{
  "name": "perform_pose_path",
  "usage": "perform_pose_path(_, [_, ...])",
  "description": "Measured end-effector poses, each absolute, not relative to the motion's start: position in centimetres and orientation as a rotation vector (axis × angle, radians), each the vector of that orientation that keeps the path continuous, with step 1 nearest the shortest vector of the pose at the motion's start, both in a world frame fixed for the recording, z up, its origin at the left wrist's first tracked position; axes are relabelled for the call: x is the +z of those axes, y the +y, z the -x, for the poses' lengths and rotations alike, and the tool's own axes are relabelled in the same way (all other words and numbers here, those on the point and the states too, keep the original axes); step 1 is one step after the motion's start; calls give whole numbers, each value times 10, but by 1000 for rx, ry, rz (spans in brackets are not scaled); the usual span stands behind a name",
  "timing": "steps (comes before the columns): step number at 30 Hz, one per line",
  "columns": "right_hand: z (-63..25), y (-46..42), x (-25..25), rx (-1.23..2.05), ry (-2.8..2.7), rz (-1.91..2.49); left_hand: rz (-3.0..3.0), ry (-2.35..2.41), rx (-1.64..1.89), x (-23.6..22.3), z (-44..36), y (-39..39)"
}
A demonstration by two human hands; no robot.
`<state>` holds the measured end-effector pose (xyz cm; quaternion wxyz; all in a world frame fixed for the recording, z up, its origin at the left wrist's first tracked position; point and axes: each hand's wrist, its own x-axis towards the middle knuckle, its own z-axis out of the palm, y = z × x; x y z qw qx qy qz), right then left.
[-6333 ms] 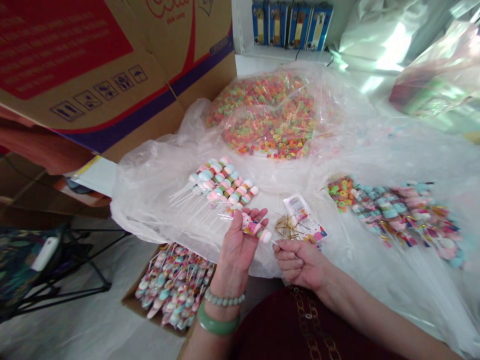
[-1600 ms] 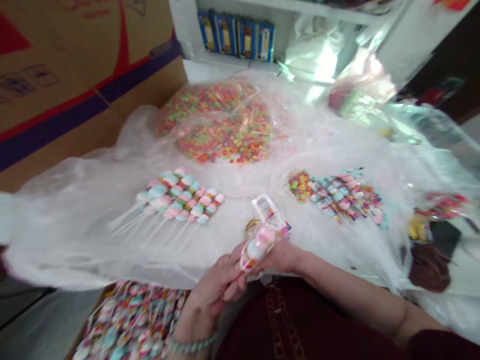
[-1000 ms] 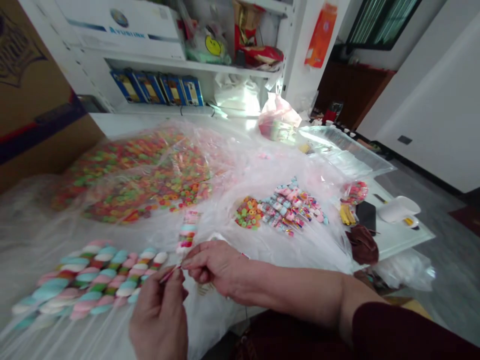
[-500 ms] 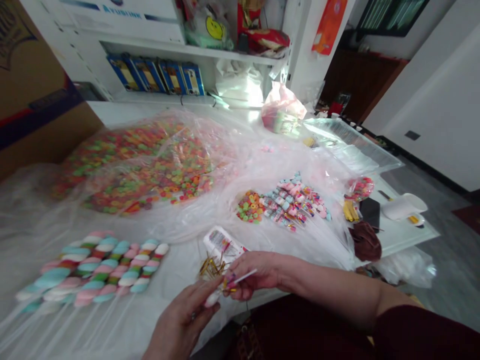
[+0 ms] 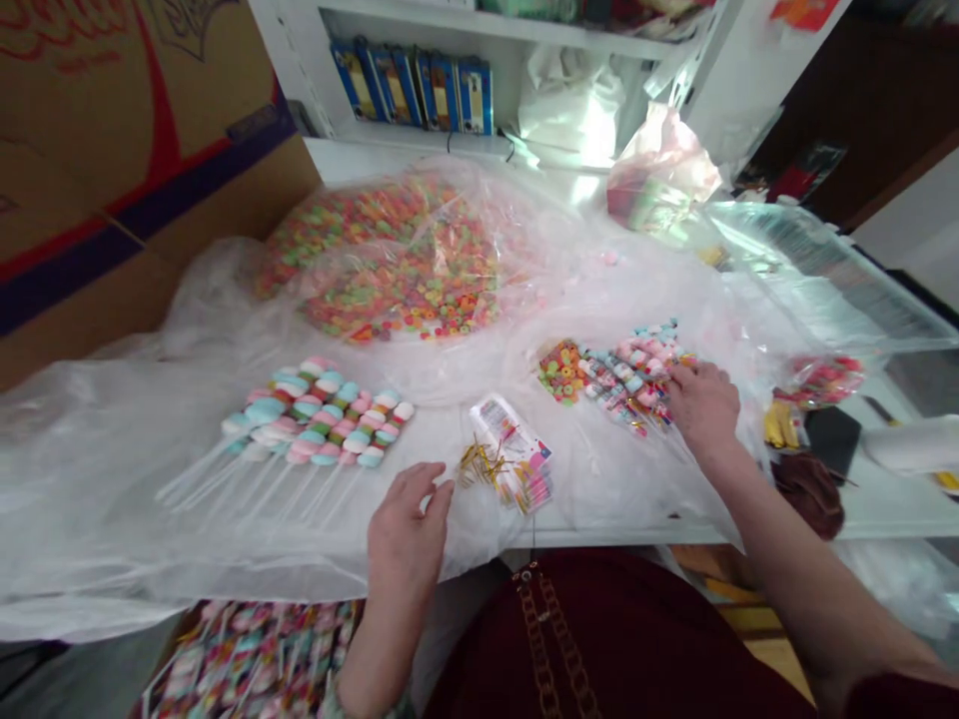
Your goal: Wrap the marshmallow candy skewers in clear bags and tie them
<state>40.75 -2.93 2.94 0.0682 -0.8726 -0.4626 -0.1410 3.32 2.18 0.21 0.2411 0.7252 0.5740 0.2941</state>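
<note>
Right hand (image 5: 702,407) down flat on the wrapped candy skewers (image 5: 629,376), fingers loosely spread, clamped on nothing; skewers running long-axis up and away to the right. Left hand (image 5: 409,534) open and empty, fingertips just short of the gold twist ties (image 5: 483,462), ties lying up-right of them, nearer that hand.
</note>
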Motion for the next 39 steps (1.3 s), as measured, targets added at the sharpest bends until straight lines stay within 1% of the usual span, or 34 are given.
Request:
perform_pose_path(2, [-400, -30, 25, -596, -1395, 2596, -1932, 1518, 759, -5, -33, 17])
perform_pose_path(4, [-368, -31, 22, -553, -1512, 2422, -1939, 1488, 733, -9, -39, 12])
perform_pose_path(5, [-347, -31, 20, -429, -1645, 2322, -1951, 1471, 714, -9, -42, 9])
perform_pose_path(7, [-302, -28, 14, -32, -1931, 2132, -2000, 1420, 679, -10, -51, 6])
perform_pose_path(8, [-283, -24, 10, 155, -2018, 2073, -2051, 1393, 673, -10, -55, 5])
perform_pose_path(9, [-268, -19, 5, 272, -2037, 2072, -2130, 1374, 672, -10, -60, 4])
perform_pose_path(12, [-247, -4, -11, 484, -1852, 2194, -2510, 1282, 631, -14, -74, 5])
perform_pose_path(15, [-249, 9, -20, 667, -1701, 2260, -2781, 1098, 482, -27, -84, 10])
perform_pose_path(17, [-252, 12, -21, 672, -1718, 2277, -2797, 1090, 398, -36, -84, 14])
perform_pose_path(21, [-252, 9, -25, 570, -1798, 2268, -2707, 1287, 361, -46, -69, 16])
perform_pose_path(26, [-247, -1, -33, 317, -1798, 2092, -2669, 1487, 395, -40, -51, 15])
perform_pose_path(29, [-246, -2, -35, 281, -1775, 2055, -2670, 1566, 449, -35, -55, 15])
perform_pose_path(31, [-247, 0, -35, 339, -1680, 2039, -2712, 1482, 505, -33, -62, 15])
perform_pose_path(34, [-251, 5, -34, 516, -1463, 2057, -2763, 1324, 519, -32, -71, 14])
perform_pose_path(37, [-256, 8, -31, 785, -1218, 1972, -2676, 1454, 551, -32, -68, 14])
perform_pose_path(39, [-257, 8, -27, 998, -1029, 1822, -2587, 1507, 673, -30, -61, 13])
